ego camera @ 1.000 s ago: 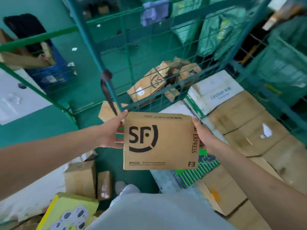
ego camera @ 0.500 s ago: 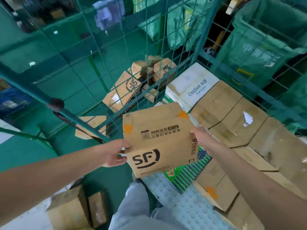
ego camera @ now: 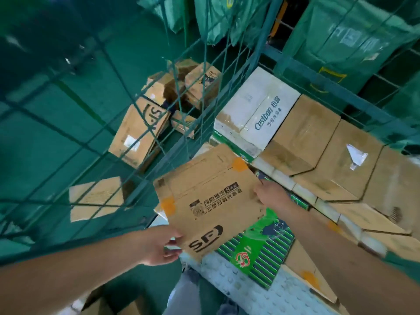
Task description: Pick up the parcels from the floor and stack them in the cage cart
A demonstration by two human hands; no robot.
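Note:
I hold a brown SF Express parcel (ego camera: 209,201) between both hands, its top face turned up, low over the cage cart's contents. My left hand (ego camera: 159,245) pinches its near left corner by the SF logo. My right hand (ego camera: 270,194) grips its right edge. Under it lies a green striped box (ego camera: 259,251). Inside the green wire cage cart (ego camera: 200,64) sit a white Cestbon box (ego camera: 254,110) and several brown cartons (ego camera: 318,142).
Beyond the cart's mesh, several SF parcels (ego camera: 141,130) lie on the green floor, plus a flat carton (ego camera: 95,196) nearer me. Green mail sacks (ego camera: 341,30) hang behind the cart. A pale studded floor plate (ego camera: 227,287) shows at the cart's near edge.
The parcel has tipped from upright to flat and moved down and forward into the cart. My view has swung right and closer to the stacked boxes.

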